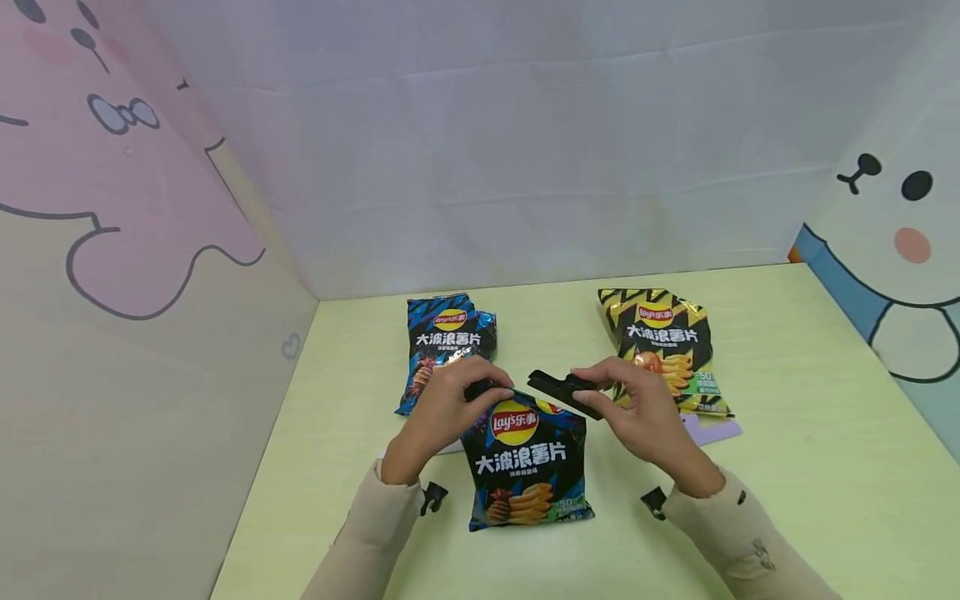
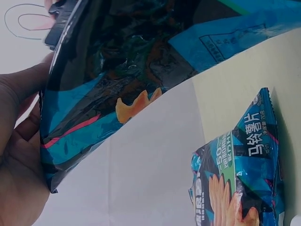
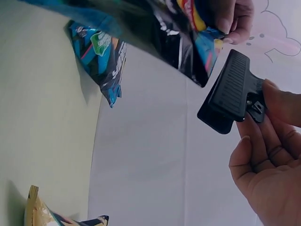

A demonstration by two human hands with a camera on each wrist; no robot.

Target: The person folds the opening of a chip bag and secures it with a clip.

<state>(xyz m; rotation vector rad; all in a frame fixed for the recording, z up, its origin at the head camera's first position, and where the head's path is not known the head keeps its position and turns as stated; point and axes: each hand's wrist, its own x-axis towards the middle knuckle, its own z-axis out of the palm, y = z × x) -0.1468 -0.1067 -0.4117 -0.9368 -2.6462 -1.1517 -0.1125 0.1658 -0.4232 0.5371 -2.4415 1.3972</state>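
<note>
A dark blue and black Lay's chip bag point(image 1: 528, 467) stands upright over the middle of the table, its printed front facing me. My left hand point(image 1: 448, 404) pinches the bag's top edge near its left corner. In the left wrist view, the chip bag point(image 2: 127, 61) slants away from the left fingers. My right hand point(image 1: 637, 408) holds a wide black bag clip point(image 1: 562, 389) between thumb and fingers, close by the bag's top right corner. In the right wrist view, the long ribbed bar of the bag clip point(image 3: 230, 87) is beside the bag's corner, apart from it.
Behind my left hand lies another blue chip bag point(image 1: 450, 337). A yellow and black chip bag point(image 1: 667, 342) lies beyond my right hand, with a flat lilac piece point(image 1: 716, 431) showing under its front edge. A pale wall point(image 1: 525, 167) stands behind the table.
</note>
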